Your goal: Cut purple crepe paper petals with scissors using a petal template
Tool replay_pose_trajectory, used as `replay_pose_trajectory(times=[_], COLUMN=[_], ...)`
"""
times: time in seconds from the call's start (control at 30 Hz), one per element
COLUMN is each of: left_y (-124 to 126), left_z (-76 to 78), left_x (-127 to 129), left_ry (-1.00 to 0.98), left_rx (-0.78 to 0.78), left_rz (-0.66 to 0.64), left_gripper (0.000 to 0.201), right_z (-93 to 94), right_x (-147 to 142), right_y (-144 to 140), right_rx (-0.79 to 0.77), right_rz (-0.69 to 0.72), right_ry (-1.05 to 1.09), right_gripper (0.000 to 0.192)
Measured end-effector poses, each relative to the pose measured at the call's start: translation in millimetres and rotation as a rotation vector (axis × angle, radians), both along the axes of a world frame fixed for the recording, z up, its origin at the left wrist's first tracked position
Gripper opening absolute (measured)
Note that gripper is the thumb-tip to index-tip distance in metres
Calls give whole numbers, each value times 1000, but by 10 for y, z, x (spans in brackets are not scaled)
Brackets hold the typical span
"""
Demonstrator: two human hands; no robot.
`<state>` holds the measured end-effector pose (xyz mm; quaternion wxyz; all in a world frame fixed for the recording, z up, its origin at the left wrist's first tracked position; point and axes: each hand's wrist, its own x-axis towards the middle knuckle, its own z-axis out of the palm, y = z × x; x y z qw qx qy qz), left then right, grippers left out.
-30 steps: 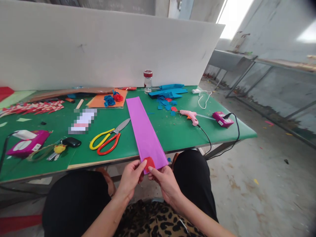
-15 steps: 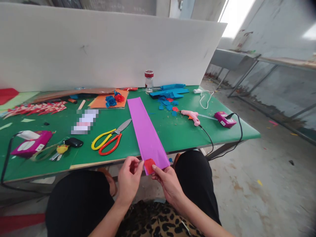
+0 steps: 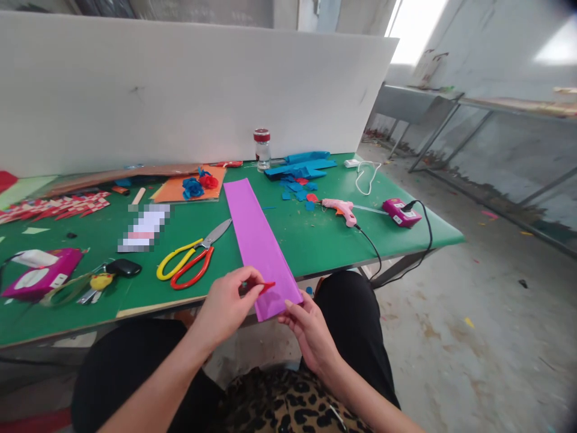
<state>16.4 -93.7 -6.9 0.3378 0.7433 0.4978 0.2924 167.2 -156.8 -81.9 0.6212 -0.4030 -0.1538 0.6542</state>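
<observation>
We observe both forearms entering from the bottom edge, where they are cut off, and converging near the front of the green table (image 3: 216,258). The left hand (image 3: 232,300) is held back upward, with thumb and forefinger bent round and meeting at the tips, clamped on a red piece (image 3: 268,287). The right hand (image 3: 311,331) is turned thumb uppermost, its thumb on the near right corner of a purple strip (image 3: 261,240) and its fingers at the underside, so that corner is pinched. We find the red piece projecting from the left fingertips toward the right, above the near part of the strip; whether it touches the strip we cannot tell. The strip runs away from the right hand across the table, its near end past the table's front edge, with the scissors (image 3: 198,252) just beside it on the left. The red piece appears nearly edge-on, so its outline is hard to make out. The left hand's remaining fingers are largely hidden, and a sheet (image 3: 145,228) farther left is blurred into blocks.
</observation>
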Motion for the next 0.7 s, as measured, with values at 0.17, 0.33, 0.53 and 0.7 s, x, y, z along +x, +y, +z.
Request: replay_pose_trajectory(times=[0.17, 0.33, 0.53, 0.7], left_y=[404, 565, 543, 520], left_z=[281, 202, 118, 2], left_x=[254, 546, 624, 567], left_ry=[146, 312, 311, 299], left_rx=[-249, -179, -123, -117], left_rz=[-587, -734, -646, -554], left_gripper=[15, 23, 18, 15], right_z=[-12, 8, 72, 78], right_x=[124, 163, 169, 140], right_y=[-24, -14, 13, 21], right_rx=[16, 15, 25, 57], right_rz=[8, 30, 49, 55], right_ry=[12, -28, -40, -36], right_gripper=[29, 27, 18, 18])
